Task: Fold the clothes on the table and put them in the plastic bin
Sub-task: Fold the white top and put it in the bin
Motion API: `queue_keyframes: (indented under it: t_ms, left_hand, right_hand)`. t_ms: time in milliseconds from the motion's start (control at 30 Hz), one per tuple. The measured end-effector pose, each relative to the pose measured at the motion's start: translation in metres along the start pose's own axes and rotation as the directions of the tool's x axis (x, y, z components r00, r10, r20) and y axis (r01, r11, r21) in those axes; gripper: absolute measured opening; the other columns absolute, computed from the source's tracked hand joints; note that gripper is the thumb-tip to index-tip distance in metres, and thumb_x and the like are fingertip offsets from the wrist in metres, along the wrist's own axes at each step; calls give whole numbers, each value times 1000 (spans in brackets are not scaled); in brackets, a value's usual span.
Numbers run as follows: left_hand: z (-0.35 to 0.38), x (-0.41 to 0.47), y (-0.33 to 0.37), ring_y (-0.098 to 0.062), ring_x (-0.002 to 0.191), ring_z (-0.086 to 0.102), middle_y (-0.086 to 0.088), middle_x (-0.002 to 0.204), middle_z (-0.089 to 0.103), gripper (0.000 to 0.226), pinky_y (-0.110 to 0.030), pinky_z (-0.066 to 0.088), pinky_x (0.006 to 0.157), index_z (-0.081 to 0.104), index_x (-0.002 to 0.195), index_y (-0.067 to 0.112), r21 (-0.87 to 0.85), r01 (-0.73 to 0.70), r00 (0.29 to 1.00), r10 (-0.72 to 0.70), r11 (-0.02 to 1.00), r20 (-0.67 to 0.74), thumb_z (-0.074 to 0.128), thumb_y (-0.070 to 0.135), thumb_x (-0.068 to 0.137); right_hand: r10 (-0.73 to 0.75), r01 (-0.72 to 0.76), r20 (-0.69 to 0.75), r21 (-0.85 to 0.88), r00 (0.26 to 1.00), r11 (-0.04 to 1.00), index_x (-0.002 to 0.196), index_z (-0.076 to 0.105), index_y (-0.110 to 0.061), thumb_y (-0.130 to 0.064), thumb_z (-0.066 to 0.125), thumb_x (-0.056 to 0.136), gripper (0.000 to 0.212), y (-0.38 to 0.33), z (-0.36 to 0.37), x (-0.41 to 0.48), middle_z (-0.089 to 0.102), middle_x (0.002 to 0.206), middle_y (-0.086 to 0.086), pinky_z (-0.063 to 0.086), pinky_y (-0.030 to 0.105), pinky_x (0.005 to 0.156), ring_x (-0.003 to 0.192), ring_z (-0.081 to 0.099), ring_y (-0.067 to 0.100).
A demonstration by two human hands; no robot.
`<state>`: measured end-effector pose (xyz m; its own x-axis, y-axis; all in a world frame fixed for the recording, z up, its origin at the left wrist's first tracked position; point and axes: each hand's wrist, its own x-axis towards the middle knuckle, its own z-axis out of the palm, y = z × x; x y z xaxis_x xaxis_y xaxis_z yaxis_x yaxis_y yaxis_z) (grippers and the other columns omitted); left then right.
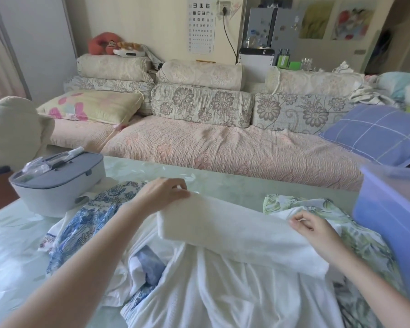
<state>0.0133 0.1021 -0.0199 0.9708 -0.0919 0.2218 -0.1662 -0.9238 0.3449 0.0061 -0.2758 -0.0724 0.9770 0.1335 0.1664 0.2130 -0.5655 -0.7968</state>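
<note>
A white garment [234,235] is stretched between my hands above the table, its lower part draped toward me. My left hand [162,194] pinches its upper left edge. My right hand [317,229] pinches its right edge with curled fingers. Under it lie a blue floral garment [88,216] on the left and a green leaf-print garment [365,245] on the right. The blue plastic bin [388,221] stands at the right edge of the table, just beyond my right hand.
A grey-lidded white case [57,185] sits on the pale green table [234,183] at the left. Behind the table runs a sofa [223,145] with floral cushions and a blue checked pillow [374,133].
</note>
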Motion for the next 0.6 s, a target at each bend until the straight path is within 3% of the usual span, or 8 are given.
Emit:
queue_keyframes:
  t_ms: [133,267,333,467,600]
  left_hand:
    - [24,43,13,-14,78,52,5,99,61,38,-21,32,53,60,107,29,214,-62,981,20,975,192,55,59,84]
    - [71,54,18,-23,93,59,-3,107,63,44,-28,36,67,59,107,24,230,-66,968,7,971,249,56,61,82]
    - [88,48,17,-27,96,58,-5,105,60,44,-29,36,70,58,104,22,220,-64,966,4,973,259,55,61,82]
    - [87,41,5,-21,77,54,2,84,58,38,-29,36,64,52,85,27,132,36,970,-67,991,234,57,65,79]
    - [66,44,-3,-12,63,49,6,72,55,34,-25,33,52,54,71,27,11,165,960,-163,986,229,66,59,74]
  right_hand:
    - [63,-53,33,-245,997,968,72,56,-21,-19,60,91,19,30,-13,34,57,60,-7,30,32,60,61,51,15]
    - [169,-123,21,-598,985,792,74,49,-19,-31,55,92,23,60,-23,43,45,57,-3,27,32,55,57,45,15]
    - [172,-118,22,-642,985,758,71,45,-21,-33,52,94,27,65,-24,40,46,56,-3,28,30,55,56,45,14]
    - [111,-68,13,-718,994,692,70,39,-23,-39,48,95,31,63,-30,37,51,58,0,32,32,55,61,53,18]
    - [96,-102,-44,-652,994,751,67,46,-21,-47,52,91,36,67,-42,34,42,52,-2,31,32,53,54,50,16]
